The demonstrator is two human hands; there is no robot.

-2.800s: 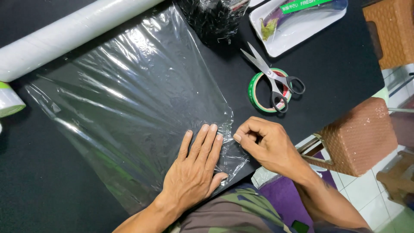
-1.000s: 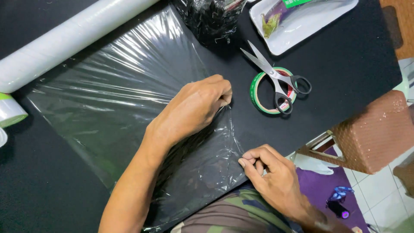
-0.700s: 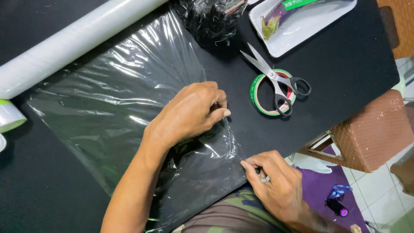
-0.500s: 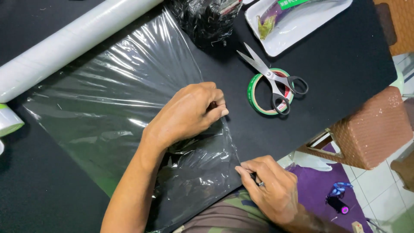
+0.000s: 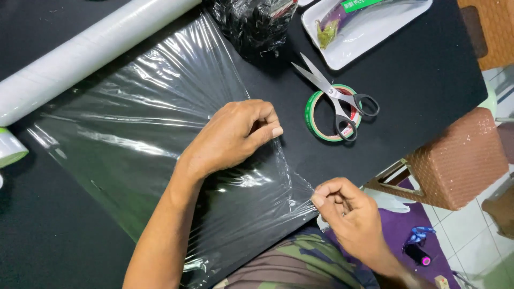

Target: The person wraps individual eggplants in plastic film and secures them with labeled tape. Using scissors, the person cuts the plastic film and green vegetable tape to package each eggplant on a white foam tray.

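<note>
The film (image 5: 144,139) lies flat on the table (image 5: 428,80), left of the scissors (image 5: 334,96). The left hand (image 5: 235,136), fingers curled, pins its edge; the right hand (image 5: 348,214) pinches its corner. A hard pull risks tearing or bunching it.

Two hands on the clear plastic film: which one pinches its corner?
The right hand, at the table's near edge, pinches the film corner; the left hand grips mid-edge.

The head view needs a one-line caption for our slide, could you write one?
Left hand and right hand pinch a clear plastic film on a black table.
</note>
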